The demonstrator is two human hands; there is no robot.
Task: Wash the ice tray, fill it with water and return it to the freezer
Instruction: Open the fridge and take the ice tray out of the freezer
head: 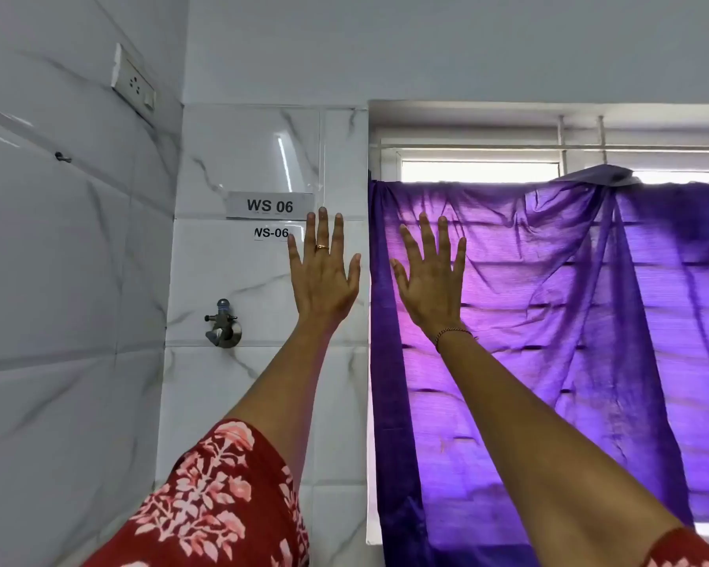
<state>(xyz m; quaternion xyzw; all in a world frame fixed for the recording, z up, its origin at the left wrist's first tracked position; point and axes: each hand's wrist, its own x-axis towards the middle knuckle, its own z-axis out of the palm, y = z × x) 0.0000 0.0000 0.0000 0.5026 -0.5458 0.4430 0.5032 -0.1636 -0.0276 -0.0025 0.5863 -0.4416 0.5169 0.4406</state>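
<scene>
Flowered sleeve [222,505] at bottom left.
Spread wide, holding nothing: left grip [324,280] before tiles [242,276], right grip [432,288] before purple curtain [590,300].

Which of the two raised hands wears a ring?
The left hand, before the white tiles, has a gold ring; the right hand, before the purple curtain, wears only a wrist thread.

A grey label [269,205] on the tiled wall [238,157] reads "WS 06"; just below it, a smaller sticker [272,232] says "WS-06".
</scene>
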